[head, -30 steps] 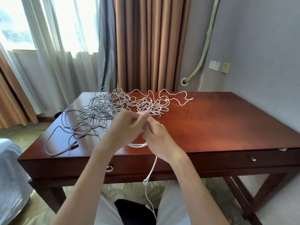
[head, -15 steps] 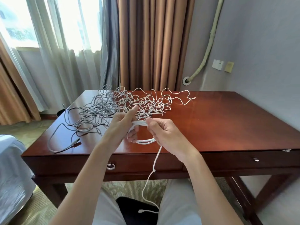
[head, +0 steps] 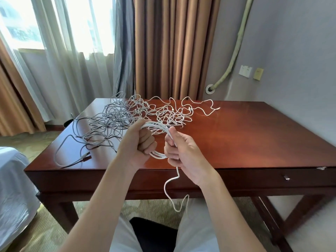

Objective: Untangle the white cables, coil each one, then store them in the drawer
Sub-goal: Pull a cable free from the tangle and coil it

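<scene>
Both hands, left (head: 136,142) and right (head: 183,151), grip the white coil (head: 157,126) between them.

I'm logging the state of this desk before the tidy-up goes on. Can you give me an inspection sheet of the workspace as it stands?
Surface: dark red wooden desk, glossy, right part bare.
Job's things: white cable coil held in both hands above the desk, several loops gathered; its loose tail hangs below the desk edge. Drawer closed.
Clutter: tangled pile of white and grey cables across the rear left of the desk.
Hands: left hand grips the coil's left side; right hand pinches its right side.
Cables: grey cable loops toward the front left corner, ending in a plug.
Surroundings: curtains, wall sockets, wrapped pipe, bed corner.
</scene>
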A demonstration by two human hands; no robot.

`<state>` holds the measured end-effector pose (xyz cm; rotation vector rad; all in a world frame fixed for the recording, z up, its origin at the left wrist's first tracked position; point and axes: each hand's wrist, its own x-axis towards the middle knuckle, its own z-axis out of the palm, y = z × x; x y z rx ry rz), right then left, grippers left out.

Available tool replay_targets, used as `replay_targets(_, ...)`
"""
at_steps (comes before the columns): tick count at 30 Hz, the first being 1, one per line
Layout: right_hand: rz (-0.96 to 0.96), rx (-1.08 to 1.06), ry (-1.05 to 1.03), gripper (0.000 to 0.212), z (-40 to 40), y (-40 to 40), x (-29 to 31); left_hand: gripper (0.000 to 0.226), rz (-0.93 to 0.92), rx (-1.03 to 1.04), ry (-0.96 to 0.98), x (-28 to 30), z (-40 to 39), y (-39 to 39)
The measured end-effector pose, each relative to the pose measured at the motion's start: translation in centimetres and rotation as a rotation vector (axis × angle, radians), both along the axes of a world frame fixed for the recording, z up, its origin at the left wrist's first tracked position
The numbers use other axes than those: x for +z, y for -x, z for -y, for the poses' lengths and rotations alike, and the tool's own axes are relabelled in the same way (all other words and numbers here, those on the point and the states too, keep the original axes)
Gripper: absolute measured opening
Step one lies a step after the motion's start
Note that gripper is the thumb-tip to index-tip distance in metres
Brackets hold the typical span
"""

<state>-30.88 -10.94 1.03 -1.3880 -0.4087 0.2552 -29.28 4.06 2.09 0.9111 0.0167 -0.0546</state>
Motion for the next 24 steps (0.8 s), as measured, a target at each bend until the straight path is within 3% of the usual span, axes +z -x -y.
replay_targets(6,0.288,-0.138,0.442,0.049,0.4,-1.1,0.4,0.055,0.142,0.034,-0.688,0.1,-0.3,0.3)
replay_targets(9,0.312,-0.109,0.481,0.049,0.2,-1.2,0.9,0.053,0.162,0.069,-0.86,0.8,0.1,0.4)
replay_targets(11,0.203,-0.024,0.343,0.047,0.3,-0.8,1.2,0.043,0.141,0.128,-0.745,0.9,0.1,0.3)
replay_targets(14,0.046,0.012,0.133,0.046,0.6,-0.1,0.8,0.047,0.02,0.117,-0.295,0.5,-0.1,0.0)
replay_targets(17,0.011,-0.013,0.013,0.04,0.6,0.0,-0.2,0.046,-0.071,0.056,-0.049,0.2,0.1,0.0)
replay_targets(21,0.02,-0.084,0.092,0.044,0.8,-0.3,-0.7,0.045,0.014,0.073,-0.223,0.2,-0.2,0.0)
replay_targets(24,-0.042,0.029,0.233,0.062,1.3,-0.9,-0.2,0.053,0.124,0.066,-0.372,0.6,-0.4,0.0)
